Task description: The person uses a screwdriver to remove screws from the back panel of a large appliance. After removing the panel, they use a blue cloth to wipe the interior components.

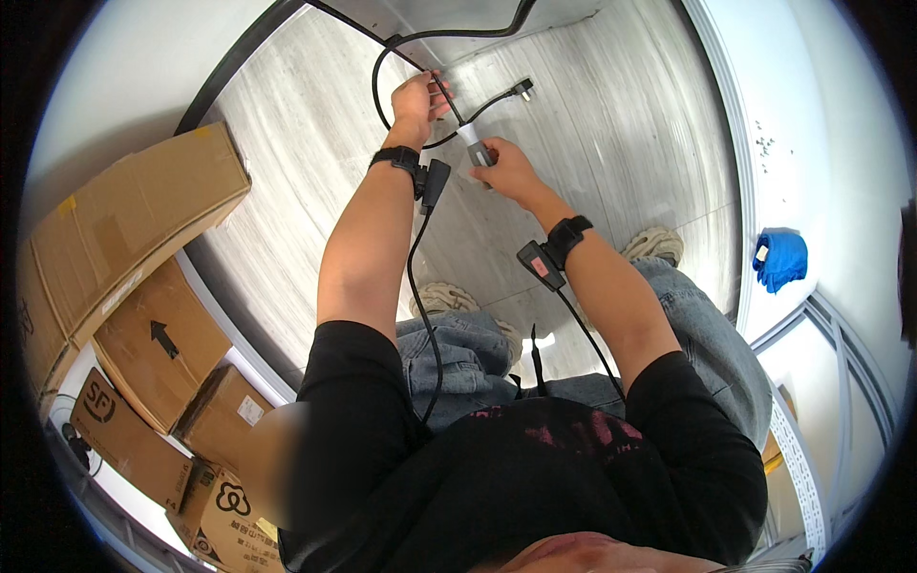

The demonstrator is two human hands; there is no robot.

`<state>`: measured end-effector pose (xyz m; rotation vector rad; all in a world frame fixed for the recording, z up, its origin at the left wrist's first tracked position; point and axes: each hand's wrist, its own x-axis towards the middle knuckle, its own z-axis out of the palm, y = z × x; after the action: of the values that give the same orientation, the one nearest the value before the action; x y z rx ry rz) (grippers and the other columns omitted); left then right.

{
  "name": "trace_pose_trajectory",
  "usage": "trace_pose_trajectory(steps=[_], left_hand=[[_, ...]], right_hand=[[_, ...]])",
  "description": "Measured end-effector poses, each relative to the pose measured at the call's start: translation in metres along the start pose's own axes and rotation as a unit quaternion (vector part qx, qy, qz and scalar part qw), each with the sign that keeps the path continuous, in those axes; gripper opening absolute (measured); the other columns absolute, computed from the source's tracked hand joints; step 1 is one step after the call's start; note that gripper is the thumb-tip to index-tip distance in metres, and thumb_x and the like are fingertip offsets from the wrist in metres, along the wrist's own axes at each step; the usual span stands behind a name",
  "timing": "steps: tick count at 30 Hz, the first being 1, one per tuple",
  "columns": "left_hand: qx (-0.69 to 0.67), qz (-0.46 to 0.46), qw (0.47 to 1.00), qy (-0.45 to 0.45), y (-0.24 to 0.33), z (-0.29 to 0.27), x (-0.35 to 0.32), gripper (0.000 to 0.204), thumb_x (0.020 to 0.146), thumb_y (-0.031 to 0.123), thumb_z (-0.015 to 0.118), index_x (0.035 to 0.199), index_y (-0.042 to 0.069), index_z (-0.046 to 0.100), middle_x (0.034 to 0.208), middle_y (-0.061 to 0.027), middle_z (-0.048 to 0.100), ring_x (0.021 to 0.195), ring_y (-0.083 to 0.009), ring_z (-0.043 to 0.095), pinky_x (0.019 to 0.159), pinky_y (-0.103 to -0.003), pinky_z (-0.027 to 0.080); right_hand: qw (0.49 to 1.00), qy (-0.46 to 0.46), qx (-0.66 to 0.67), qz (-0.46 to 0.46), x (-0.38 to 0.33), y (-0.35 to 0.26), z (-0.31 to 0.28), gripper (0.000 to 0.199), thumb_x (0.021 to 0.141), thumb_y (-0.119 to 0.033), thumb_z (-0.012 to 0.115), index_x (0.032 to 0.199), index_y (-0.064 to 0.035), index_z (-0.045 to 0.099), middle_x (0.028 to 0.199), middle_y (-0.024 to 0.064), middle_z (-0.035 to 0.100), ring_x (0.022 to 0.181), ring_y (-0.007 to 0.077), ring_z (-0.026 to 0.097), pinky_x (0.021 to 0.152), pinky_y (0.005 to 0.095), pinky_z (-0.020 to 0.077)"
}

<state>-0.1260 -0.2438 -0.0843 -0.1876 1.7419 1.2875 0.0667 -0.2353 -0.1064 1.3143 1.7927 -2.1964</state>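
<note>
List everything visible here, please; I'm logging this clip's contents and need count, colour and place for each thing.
cable: one, black, looped above the floor, held in both hands
plug: one, black, at the cable's free end
grey connector: one, grey, in the right hand
cardboard boxes: several, brown, stacked at left
blue cloth: one, blue, on the white ledge at right
floor: pale grey, striped
shoes: two, beige, on the floor
wrist devices: two, black, with trailing leads
left hand: fingers gripping the cable
right hand: closed on the grey connector
</note>
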Motion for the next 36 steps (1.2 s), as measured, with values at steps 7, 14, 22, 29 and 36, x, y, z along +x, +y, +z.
trace_pose_trajectory(steps=[7,14,22,29,36], left_hand=[[-0.043,-0.018,0.999,0.023,-0.001,0.005,0.003,0.025,0.096,0.022,0.040,0.101,0.009,0.061,0.086,-0.0042,0.066,0.073,-0.0144,0.060,0.061,-0.026,0.047],[-0.034,-0.010,0.999,0.006,-0.003,0.000,0.004,0.026,0.095,0.025,0.040,0.102,0.011,0.062,0.087,-0.0039,0.065,0.074,-0.0141,0.059,0.062,-0.027,0.048],[-0.038,-0.006,0.999,0.003,-0.002,0.002,-0.003,0.024,0.093,0.023,0.047,0.106,0.010,0.062,0.087,-0.0034,0.063,0.073,-0.0134,0.058,0.064,-0.027,0.050],[-0.058,0.033,0.997,-0.035,-0.009,0.017,-0.006,0.018,0.088,0.012,0.052,0.095,0.004,0.066,0.079,-0.0037,0.060,0.067,-0.0126,0.057,0.062,-0.026,0.053],[-0.051,0.091,0.982,-0.156,-0.005,0.101,-0.026,0.015,0.084,0.003,0.051,0.085,-0.001,0.065,0.071,-0.0043,0.058,0.061,-0.0123,0.055,0.056,-0.025,0.049]], right_hand=[[1.000,-0.013,0.015,0.008,0.007,-0.001,0.000,0.037,0.070,-0.009,0.075,0.102,0.0026,0.059,0.079,0.0092,0.062,0.060,0.0167,0.058,0.051,0.0308,0.0453],[0.999,-0.013,0.036,0.028,-0.001,-0.011,0.000,0.040,0.070,-0.006,0.074,0.106,0.0042,0.058,0.081,0.0098,0.062,0.063,0.0168,0.059,0.053,0.0317,0.0464],[0.999,-0.008,0.032,0.005,-0.001,-0.006,0.001,0.036,0.071,-0.005,0.072,0.102,0.0054,0.058,0.081,0.0108,0.062,0.063,0.0170,0.059,0.053,0.0314,0.0467],[0.992,0.042,0.118,0.025,-0.028,-0.006,-0.021,0.035,0.071,-0.004,0.071,0.104,0.0045,0.059,0.082,0.0093,0.059,0.066,0.0164,0.058,0.053,0.0310,0.0463],[0.974,0.161,0.155,0.020,-0.066,-0.001,-0.094,0.034,0.072,0.000,0.062,0.106,-0.0010,0.061,0.083,0.0043,0.057,0.066,0.0122,0.054,0.057,0.0272,0.0467]])
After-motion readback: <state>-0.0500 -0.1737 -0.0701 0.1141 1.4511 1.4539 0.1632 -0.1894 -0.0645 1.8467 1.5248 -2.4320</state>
